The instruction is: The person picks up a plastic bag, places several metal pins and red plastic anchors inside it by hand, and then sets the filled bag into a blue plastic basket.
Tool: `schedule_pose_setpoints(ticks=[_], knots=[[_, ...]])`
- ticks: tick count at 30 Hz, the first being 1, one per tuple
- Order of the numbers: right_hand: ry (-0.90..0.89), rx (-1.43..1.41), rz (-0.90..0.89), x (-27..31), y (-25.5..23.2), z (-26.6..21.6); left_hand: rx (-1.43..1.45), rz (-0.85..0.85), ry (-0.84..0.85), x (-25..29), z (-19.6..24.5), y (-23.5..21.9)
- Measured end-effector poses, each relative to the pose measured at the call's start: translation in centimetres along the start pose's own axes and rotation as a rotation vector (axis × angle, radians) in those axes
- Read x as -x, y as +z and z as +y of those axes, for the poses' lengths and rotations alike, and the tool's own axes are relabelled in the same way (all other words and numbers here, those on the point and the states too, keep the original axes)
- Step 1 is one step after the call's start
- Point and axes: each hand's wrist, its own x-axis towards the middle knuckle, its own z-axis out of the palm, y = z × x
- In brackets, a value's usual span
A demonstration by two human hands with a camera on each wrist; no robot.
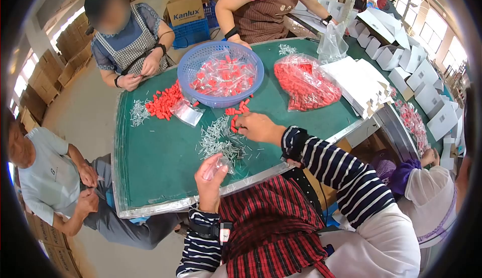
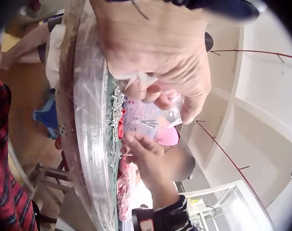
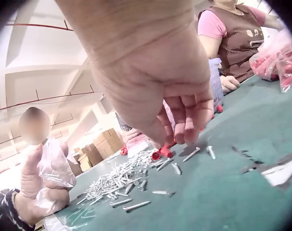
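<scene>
My left hand (image 1: 210, 180) holds a small clear plastic bag (image 1: 221, 165) between thumb and fingers. In the right wrist view a few screws show inside that bag (image 3: 54, 166). My right hand (image 1: 258, 127) is at the far right side of a heap of silver screws (image 1: 221, 140), its thumb and fingertips bent round red plugs (image 1: 234, 123). Palm and curled fingers of the right hand (image 3: 177, 126) hide part of those plugs (image 3: 166, 151) in the right wrist view. Loose screws (image 3: 136, 206) lie scattered below it.
Beyond the screws stands a blue basket (image 1: 185, 80) of filled bags. A large bag of red plugs (image 1: 306, 85) and stacked white sheets (image 1: 351, 85) lie to its right. Another red heap (image 1: 164, 101) and an empty-looking bag (image 1: 188, 113) are left. Several people surround the green table (image 1: 145, 172).
</scene>
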Motion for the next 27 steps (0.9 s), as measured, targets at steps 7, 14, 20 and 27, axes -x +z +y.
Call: schedule_pose_setpoints(ticks=[7, 14, 20, 27], knots=[[-0.006, 0.011, -0.029, -1.4, 0.2, -0.3, -0.115, -0.024, 0.083, -0.1, -0.8, -0.4], [-0.072, 0.117, 0.198, -3.1, 3.9, -0.6, -0.178, -0.023, 0.013, -0.2, -2.1, -1.5], [-0.095, 0.165, 0.178, -3.1, 4.5, -1.0, -0.464, -0.037, 0.155, 1.1, 1.3, 1.4], [-0.101, 0.281, 0.04, -1.1, 4.0, -1.3, -0.291, -0.091, 0.169, -1.0, -3.1, -1.8]])
